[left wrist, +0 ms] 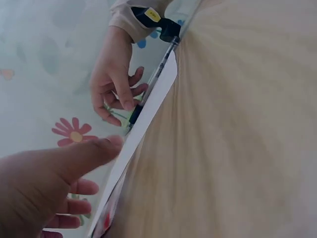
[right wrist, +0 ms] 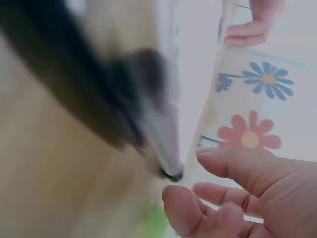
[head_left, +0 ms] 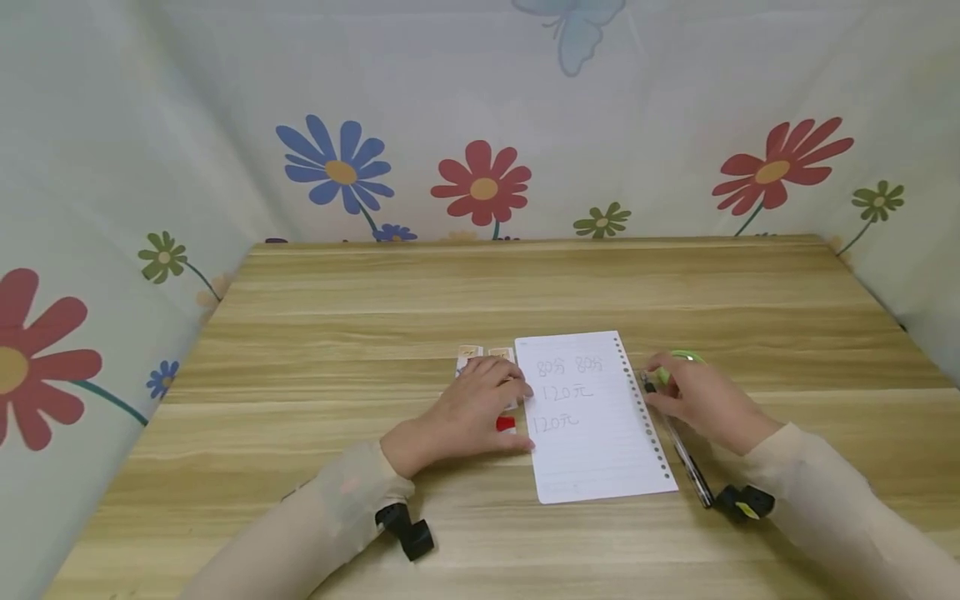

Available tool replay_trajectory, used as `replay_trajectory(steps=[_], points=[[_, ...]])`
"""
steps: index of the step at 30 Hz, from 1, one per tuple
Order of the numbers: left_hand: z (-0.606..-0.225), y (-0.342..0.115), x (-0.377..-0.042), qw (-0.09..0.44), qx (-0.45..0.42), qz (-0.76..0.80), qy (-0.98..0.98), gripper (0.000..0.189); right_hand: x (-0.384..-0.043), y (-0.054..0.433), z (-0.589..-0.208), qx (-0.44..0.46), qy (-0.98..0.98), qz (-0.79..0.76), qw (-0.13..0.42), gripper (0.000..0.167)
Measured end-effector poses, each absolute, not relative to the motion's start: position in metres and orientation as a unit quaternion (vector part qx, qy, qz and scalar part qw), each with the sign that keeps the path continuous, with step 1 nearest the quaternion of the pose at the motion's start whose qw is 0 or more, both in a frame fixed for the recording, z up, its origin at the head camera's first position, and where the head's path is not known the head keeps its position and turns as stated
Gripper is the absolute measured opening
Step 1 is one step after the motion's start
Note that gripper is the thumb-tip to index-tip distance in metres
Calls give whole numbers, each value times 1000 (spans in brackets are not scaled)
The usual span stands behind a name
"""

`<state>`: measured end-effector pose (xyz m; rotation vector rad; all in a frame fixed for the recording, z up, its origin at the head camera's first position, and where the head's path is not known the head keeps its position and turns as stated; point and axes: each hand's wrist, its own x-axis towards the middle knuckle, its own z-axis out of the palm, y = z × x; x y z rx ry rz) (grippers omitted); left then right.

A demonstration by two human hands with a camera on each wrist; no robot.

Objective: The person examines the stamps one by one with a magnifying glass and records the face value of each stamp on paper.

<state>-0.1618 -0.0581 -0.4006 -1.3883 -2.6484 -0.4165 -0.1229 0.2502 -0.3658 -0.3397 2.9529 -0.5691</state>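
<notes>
A white sheet of ring-hole paper (head_left: 592, 458) with handwritten numbers and characters lies on the table. My left hand (head_left: 472, 408) is at its left edge, fingers and thumb spread and relaxed, partly covering small printed cards (head_left: 470, 352), one with a red patch (head_left: 506, 423). Along the paper's right side lies a clear-barrelled pen (head_left: 692, 471) with a dark section near its far end. Next to that end is my right hand (head_left: 712, 404), its fingers loosely bent; the right wrist view shows a gap between thumb and fingers. Behind it, a green round object (head_left: 688, 356) is partly hidden.
The wooden table (head_left: 360, 333) runs back to a flower-printed cloth (head_left: 420, 100), which also hangs along both sides. Black wrist-worn devices sit at the left wrist (head_left: 407, 531) and the right wrist (head_left: 742, 503), the latter close to the pen's near end.
</notes>
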Motion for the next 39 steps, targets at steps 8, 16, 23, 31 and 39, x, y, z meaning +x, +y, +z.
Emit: replay_trajectory(steps=[8, 16, 23, 31, 39], points=[[-386, -63, -167, 54, -455, -163, -874, 55, -117, 264, -350, -107, 973, -203, 18, 29], [-372, -76, -168, 47, -444, -172, -878, 56, -110, 280, -339, -93, 981, -171, 0, 26], [-370, -95, -170, 61, -434, -171, -882, 56, -106, 295, -339, -76, 982, -172, 24, 29], [-379, -115, -171, 74, -449, -184, -871, 54, -102, 305, -346, -56, 985, -150, 57, 34], [-383, -131, -168, 50, -435, -197, -877, 56, -98, 312, -354, -64, 983, -155, 78, 29]])
